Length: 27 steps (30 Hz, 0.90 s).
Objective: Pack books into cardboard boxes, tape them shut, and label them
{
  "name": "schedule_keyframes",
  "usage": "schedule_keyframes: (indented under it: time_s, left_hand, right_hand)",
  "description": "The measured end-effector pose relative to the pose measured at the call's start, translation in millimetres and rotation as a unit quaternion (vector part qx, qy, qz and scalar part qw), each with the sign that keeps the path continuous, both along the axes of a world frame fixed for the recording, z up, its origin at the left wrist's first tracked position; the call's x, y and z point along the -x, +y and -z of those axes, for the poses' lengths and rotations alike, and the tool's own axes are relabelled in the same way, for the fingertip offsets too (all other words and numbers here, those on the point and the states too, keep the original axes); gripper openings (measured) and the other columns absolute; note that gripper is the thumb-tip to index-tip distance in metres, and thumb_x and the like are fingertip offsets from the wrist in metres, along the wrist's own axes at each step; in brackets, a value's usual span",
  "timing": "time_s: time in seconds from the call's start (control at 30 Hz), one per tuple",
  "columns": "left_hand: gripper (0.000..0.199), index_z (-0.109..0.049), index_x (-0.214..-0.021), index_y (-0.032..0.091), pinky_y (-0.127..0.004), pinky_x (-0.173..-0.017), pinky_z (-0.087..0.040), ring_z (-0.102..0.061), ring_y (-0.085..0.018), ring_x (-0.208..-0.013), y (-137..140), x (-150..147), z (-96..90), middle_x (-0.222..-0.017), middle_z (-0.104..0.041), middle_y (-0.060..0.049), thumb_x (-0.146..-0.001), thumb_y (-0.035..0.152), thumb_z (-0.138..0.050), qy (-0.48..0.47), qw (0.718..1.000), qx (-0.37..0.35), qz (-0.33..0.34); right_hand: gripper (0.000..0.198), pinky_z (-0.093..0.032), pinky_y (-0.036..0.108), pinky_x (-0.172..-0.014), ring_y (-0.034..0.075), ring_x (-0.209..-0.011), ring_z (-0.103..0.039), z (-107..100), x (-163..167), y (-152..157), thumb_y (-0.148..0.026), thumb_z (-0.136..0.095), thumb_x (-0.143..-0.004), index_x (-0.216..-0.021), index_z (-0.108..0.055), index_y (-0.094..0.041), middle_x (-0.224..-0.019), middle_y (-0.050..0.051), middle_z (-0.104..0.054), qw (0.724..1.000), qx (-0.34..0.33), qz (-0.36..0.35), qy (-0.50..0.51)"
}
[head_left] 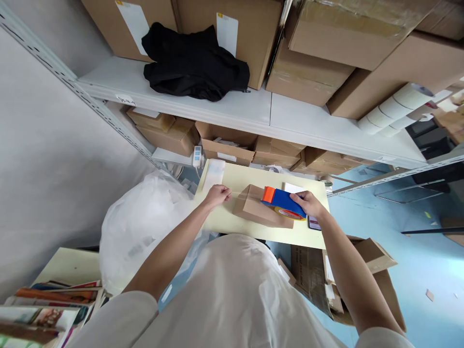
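My right hand (309,203) grips a blue tape dispenser (286,200) with an orange end and a roll of tape in it. The dispenser is over the right part of a small brown cardboard box (253,208), which lies on a pale yellow table (232,174). To the left of the box is my left hand (219,195), its fingers closed in a pinch. Whatever those fingers hold, if anything, is too small to make out. Part of a phone (314,223) shows on the table below my right hand.
Behind the table stands a grey shelf (253,107) with large cartons, a black cloth (195,63) and white rolls (395,108). A big translucent plastic bag (141,227) is at the left. An open carton (311,270) stands on the floor at the right.
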<state>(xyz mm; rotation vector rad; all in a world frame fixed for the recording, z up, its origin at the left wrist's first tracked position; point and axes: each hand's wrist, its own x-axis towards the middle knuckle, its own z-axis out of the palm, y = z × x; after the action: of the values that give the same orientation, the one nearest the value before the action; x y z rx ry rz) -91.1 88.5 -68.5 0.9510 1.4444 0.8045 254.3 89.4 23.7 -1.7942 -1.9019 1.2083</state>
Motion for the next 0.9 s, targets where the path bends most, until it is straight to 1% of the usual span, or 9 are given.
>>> schedule_keyframes:
  time_s: [0.27,0.33,0.43,0.57,0.67,0.73,0.8,0.87,0.9]
  left_hand:
    - [0.022,-0.061,-0.071,0.016,-0.024,-0.059,-0.049,-0.058,-0.011,-0.053,-8.6,-23.4,43.5,-0.066,-0.065,-0.003,-0.083,0.029,-0.050,0.092,0.996,-0.003,0.019]
    - [0.022,-0.063,-0.073,0.017,-0.026,-0.065,-0.050,-0.063,-0.014,-0.063,-10.7,-29.1,49.0,-0.073,-0.067,-0.005,-0.084,0.031,-0.050,0.130,0.991,-0.014,0.030]
    - [0.021,-0.065,-0.080,0.020,-0.032,-0.081,-0.047,-0.064,-0.023,-0.091,-14.6,-35.1,52.9,-0.086,-0.069,-0.008,-0.082,0.036,-0.053,0.186,0.980,-0.039,0.051]
    - [0.033,-0.062,-0.106,0.019,-0.041,-0.089,-0.043,-0.061,-0.031,-0.104,-20.8,-35.0,58.4,-0.087,-0.069,-0.012,-0.081,0.040,-0.054,0.248,0.962,-0.049,0.100]
    - [0.046,-0.048,-0.128,0.017,-0.041,-0.091,-0.043,-0.060,-0.028,-0.106,-23.7,-25.8,57.9,-0.100,-0.068,-0.014,-0.085,0.033,-0.045,0.261,0.947,-0.082,0.169]
    - [0.054,-0.036,-0.138,0.017,-0.037,-0.098,-0.039,-0.053,-0.024,-0.118,-21.6,-17.3,50.1,-0.124,-0.058,-0.015,-0.086,0.031,-0.042,0.239,0.943,-0.122,0.198]
    - [0.075,-0.020,-0.145,0.013,-0.037,-0.108,-0.029,-0.035,-0.024,-0.135,-14.6,-12.2,36.5,-0.147,-0.034,-0.018,-0.082,0.039,-0.051,0.221,0.921,-0.203,0.249]
    - [0.109,-0.008,-0.147,0.009,-0.041,-0.114,-0.015,-0.013,-0.030,-0.142,-4.0,-14.5,21.1,-0.154,-0.011,-0.020,-0.066,0.052,-0.067,0.221,0.869,-0.299,0.326]
    - [0.122,-0.005,-0.147,0.009,-0.044,-0.115,-0.010,-0.006,-0.034,-0.143,1.6,-18.3,14.4,-0.155,-0.007,-0.021,-0.057,0.055,-0.072,0.229,0.840,-0.331,0.363]
  right_hand:
    - [0.057,-0.031,0.025,-0.046,0.010,-0.048,-0.035,1.6,27.2,3.9,-0.070,-0.051,-0.071,-0.051,-0.052,-0.017,-0.046,-0.002,-0.044,0.999,-0.012,-0.027,-0.024]
    - [0.057,-0.032,0.025,-0.047,0.010,-0.049,-0.036,1.8,30.9,5.3,-0.070,-0.051,-0.072,-0.052,-0.052,-0.017,-0.047,-0.001,-0.044,0.999,-0.012,-0.035,-0.028]
    - [0.057,-0.033,0.025,-0.048,0.011,-0.050,-0.036,2.9,32.5,6.0,-0.069,-0.050,-0.073,-0.052,-0.052,-0.016,-0.048,-0.001,-0.045,0.998,-0.016,-0.042,-0.033]
    - [0.057,-0.031,0.026,-0.047,0.010,-0.049,-0.034,4.5,31.2,4.9,-0.069,-0.048,-0.074,-0.050,-0.050,-0.017,-0.046,-0.002,-0.041,0.998,-0.022,-0.046,-0.035]
    - [0.057,-0.030,0.026,-0.046,0.010,-0.048,-0.033,4.5,31.4,4.2,-0.068,-0.049,-0.074,-0.049,-0.047,-0.018,-0.046,-0.002,-0.040,0.998,-0.023,-0.049,-0.035]
    - [0.057,-0.030,0.026,-0.046,0.010,-0.048,-0.033,4.0,31.9,4.3,-0.068,-0.048,-0.074,-0.048,-0.045,-0.018,-0.047,-0.002,-0.040,0.998,-0.025,-0.051,-0.032]
    - [0.056,-0.030,0.025,-0.046,0.010,-0.049,-0.033,3.4,32.1,4.7,-0.068,-0.048,-0.075,-0.048,-0.045,-0.018,-0.047,-0.002,-0.041,0.998,-0.027,-0.056,-0.028]
    - [0.056,-0.030,0.026,-0.046,0.010,-0.049,-0.034,2.5,32.1,5.0,-0.068,-0.047,-0.076,-0.048,-0.046,-0.018,-0.047,-0.001,-0.041,0.998,-0.027,-0.059,-0.027]
    - [0.057,-0.030,0.026,-0.046,0.010,-0.048,-0.034,2.0,32.4,4.9,-0.068,-0.046,-0.076,-0.048,-0.046,-0.018,-0.047,-0.001,-0.041,0.998,-0.026,-0.059,-0.028]
